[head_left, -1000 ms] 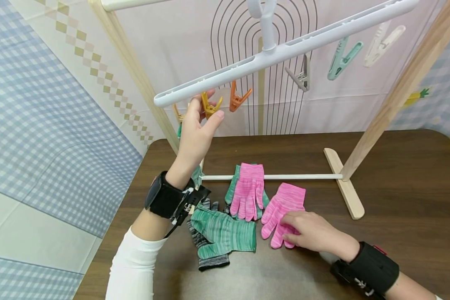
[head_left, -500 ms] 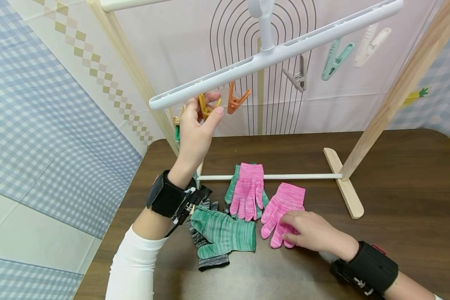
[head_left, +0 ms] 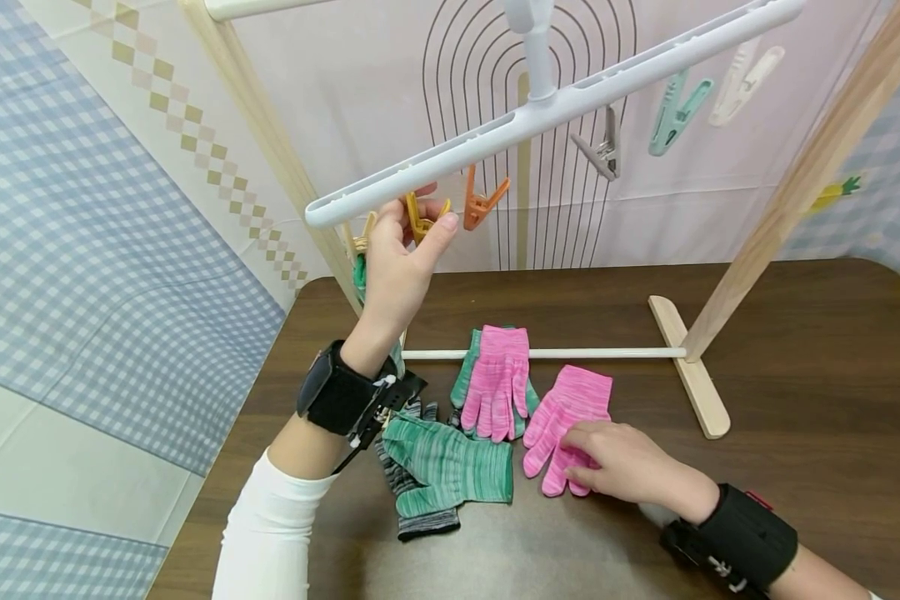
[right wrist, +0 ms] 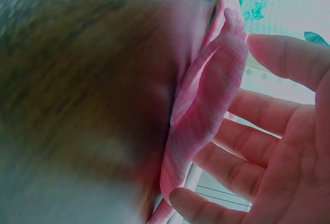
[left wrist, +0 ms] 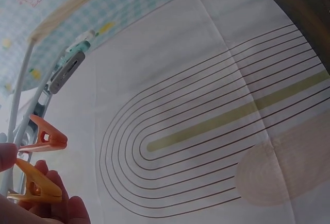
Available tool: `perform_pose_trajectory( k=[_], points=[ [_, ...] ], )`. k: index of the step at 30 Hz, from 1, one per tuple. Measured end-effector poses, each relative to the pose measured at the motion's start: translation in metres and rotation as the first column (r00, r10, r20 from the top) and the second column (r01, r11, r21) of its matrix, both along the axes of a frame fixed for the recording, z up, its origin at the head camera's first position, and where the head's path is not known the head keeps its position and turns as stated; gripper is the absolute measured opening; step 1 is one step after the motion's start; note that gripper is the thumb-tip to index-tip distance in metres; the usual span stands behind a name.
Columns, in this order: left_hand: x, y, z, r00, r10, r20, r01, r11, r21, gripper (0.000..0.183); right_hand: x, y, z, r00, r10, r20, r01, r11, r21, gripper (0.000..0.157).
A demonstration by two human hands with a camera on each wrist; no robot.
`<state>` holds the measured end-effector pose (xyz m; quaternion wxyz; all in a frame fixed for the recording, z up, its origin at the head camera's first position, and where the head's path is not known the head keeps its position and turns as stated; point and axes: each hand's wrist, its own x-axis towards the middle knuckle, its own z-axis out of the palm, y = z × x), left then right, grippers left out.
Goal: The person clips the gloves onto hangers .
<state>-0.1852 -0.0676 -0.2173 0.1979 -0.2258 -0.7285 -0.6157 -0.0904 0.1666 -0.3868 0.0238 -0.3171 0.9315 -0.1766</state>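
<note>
In the head view my left hand (head_left: 408,267) is raised under the left end of the white hanger bar (head_left: 517,125). Its thumb and fingers are around a yellow clothespin (head_left: 420,223), which also shows as a yellow clothespin (left wrist: 38,187) between thumb and fingers in the left wrist view. Just right of it hangs an orange clothespin (head_left: 482,204). My right hand (head_left: 618,460) rests with loosely extended fingers on a pink glove (head_left: 576,396) lying on the table. Beside that lies another pink glove (head_left: 498,367) over a green one. A green glove (head_left: 457,467) overlaps a dark grey glove (head_left: 427,527).
Grey (head_left: 606,154), teal (head_left: 675,117) and white (head_left: 746,83) clothespins hang along the bar's right half. A wooden stand post (head_left: 795,179) rises at right, its foot (head_left: 690,367) on the brown table (head_left: 810,400). A low white rod (head_left: 607,353) crosses behind the gloves.
The hanger bar has swayed slightly, its right end shifting left. My left hand has moved a little down and right with the yellow clothespin. The right hand and gloves stay put.
</note>
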Motion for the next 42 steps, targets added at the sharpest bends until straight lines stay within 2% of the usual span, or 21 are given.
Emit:
perform_pose_trajectory(
  k=[13,20,25,35,42],
  points=[
    [0.0006,0.0054,0.0032,1.0,0.02,-0.011,-0.02,0.999,-0.026,0.035,-0.001,0.0007,-0.0003,1.0,0.012,-0.011,-0.012,1.0,-0.003,0.015],
    [0.0009,0.0065,0.0049,0.999,-0.049,0.009,0.049,0.999,0.005,0.02,-0.0009,0.0003,0.0006,1.0,0.007,-0.007,-0.007,1.0,-0.001,0.017],
    [0.0017,0.0067,0.0058,0.995,-0.09,0.034,0.09,0.996,0.012,0.019,-0.0009,0.0002,0.0008,1.0,0.007,-0.004,-0.007,1.0,-0.001,0.017],
    [0.0029,0.0071,0.006,0.993,-0.1,0.056,0.1,0.995,0.002,0.018,-0.001,0.0007,0.001,1.0,0.008,0.003,-0.008,1.0,-0.004,0.017],
    [0.0029,0.0063,0.005,0.994,-0.097,0.054,0.097,0.995,0.001,0.017,-0.0034,0.0017,0.0051,0.997,-0.025,0.072,0.025,1.0,0.0,0.021]
  ],
)
